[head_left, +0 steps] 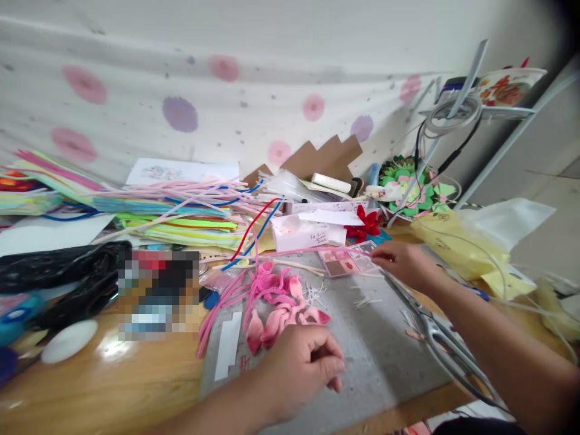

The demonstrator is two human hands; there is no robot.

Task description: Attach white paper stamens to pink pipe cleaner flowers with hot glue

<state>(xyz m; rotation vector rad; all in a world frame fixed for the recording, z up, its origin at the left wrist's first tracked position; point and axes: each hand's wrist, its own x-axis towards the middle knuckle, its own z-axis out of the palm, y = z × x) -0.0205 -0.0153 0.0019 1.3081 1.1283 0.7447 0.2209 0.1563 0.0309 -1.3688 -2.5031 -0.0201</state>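
My right hand [399,264] is pinched on the end of a long pink pipe cleaner [312,249], which runs off to the left above the back of the grey cutting mat [357,338]. Over the front of the mat hovers my left hand [308,362], fingers curled in toward the thumb, with nothing showing between them. Just beyond it lies a pile of pink pipe-cleaner petals [276,320], some twisted to a point. Several loose pink pipe cleaners [220,311] lie left of the pile. Large scissors [430,332] rest under my right forearm.
Bundles of coloured pipe cleaners [181,223] are stacked at the back left. A white paper box [308,232] and a red flower [364,225] stand behind the mat. White offcuts [314,294] are scattered on it. A metal rack [471,78] rises at the right.
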